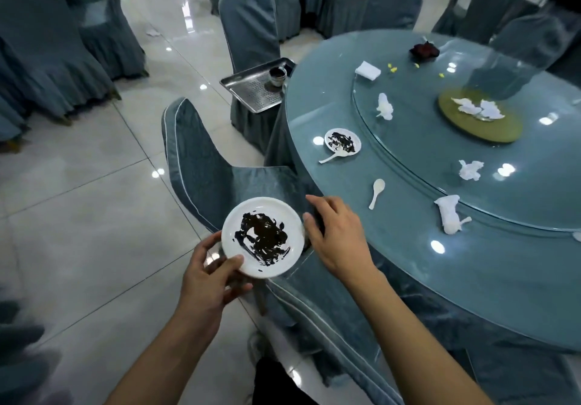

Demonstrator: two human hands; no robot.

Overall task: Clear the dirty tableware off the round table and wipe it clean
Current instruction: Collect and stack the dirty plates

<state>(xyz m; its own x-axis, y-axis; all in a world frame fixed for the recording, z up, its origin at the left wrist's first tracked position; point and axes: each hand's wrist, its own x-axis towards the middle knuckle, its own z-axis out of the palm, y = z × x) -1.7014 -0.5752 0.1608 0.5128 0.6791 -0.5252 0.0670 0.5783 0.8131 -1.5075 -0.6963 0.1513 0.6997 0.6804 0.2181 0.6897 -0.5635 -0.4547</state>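
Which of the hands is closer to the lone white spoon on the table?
The right hand. It hovers by the table edge, just left of the spoon. The left hand is farther away, holding the dirty plate over the chair.

the room is bright, with white lamp spots shining on the glass table (408,266) and shiny floor (78,216), and the edges look bent and blurry.

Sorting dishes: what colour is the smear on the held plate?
Black, on the white plate; head view.
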